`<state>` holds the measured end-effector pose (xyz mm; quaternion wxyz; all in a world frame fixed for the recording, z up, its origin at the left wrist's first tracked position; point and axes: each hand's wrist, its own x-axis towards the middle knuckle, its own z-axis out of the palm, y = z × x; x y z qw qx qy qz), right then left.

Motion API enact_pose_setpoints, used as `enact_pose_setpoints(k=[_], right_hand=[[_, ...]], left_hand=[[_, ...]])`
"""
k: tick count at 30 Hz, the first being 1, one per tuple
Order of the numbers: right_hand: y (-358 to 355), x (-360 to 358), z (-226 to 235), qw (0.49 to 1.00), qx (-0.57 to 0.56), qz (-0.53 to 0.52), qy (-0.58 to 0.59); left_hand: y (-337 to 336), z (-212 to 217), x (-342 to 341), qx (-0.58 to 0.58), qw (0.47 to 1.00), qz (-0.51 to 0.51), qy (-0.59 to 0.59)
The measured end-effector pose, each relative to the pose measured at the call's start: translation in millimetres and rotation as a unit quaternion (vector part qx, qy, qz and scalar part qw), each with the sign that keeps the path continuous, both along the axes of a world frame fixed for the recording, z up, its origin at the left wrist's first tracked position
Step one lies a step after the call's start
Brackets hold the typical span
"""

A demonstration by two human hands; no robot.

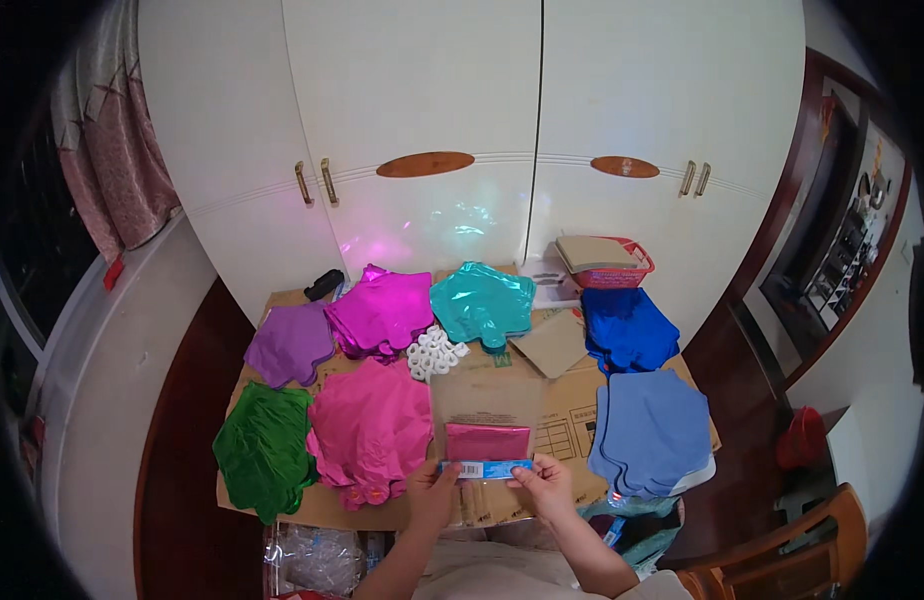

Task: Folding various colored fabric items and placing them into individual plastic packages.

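Between my two hands is a blue-and-white printed card strip (pixel 495 470), stretched sideways at the near side of the cardboard-covered table. My left hand (pixel 434 493) pinches its left end, with the thumb on top. My right hand (pixel 545 488) grips the right end the same way. Just beyond the strip lies a folded pink foil piece (pixel 488 442) in what looks like a transparent plastic bag (pixel 485 398). Left of my left hand spreads a stack of pink foil shapes (pixel 374 420). Pale blue foil shapes (pixel 654 430) lie to the right of my right hand.
Stacks of green (pixel 266 447), purple (pixel 289 345), magenta (pixel 382 308), teal (pixel 484 302) and dark blue foil shapes (pixel 630 328) surround the middle. White rings (pixel 434 354) form a pile. A red basket (pixel 632 262) stands at the back; a wooden chair (pixel 792 550) is near right.
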<state>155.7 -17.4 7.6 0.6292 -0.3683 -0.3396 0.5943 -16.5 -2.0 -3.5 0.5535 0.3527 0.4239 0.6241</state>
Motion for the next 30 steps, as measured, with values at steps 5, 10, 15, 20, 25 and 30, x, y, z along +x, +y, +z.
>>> enact_pose_setpoints(k=[5,10,15,20,25,30], right_hand=[[0,-1,1,1.000,0.017,0.008,0.006],[0,-1,-7,0.996,0.064,-0.042,-0.040],[3,0,-23,0.995,0.072,-0.065,-0.018],[3,-1,-14,0.998,0.046,-0.048,-0.021],[5,2,-22,0.998,0.042,-0.034,-0.032],[1,-10,-29,0.998,0.030,-0.054,0.008]], left_hand=[[-2,4,3,0.004,0.999,0.029,0.015],[-1,4,10,0.000,0.999,0.008,-0.051],[-4,7,14,-0.004,0.995,-0.063,-0.081],[-1,-8,12,0.012,0.995,-0.052,-0.082],[-5,-8,18,-0.016,0.996,-0.024,-0.087],[-4,-6,27,-0.021,0.975,-0.064,-0.211]])
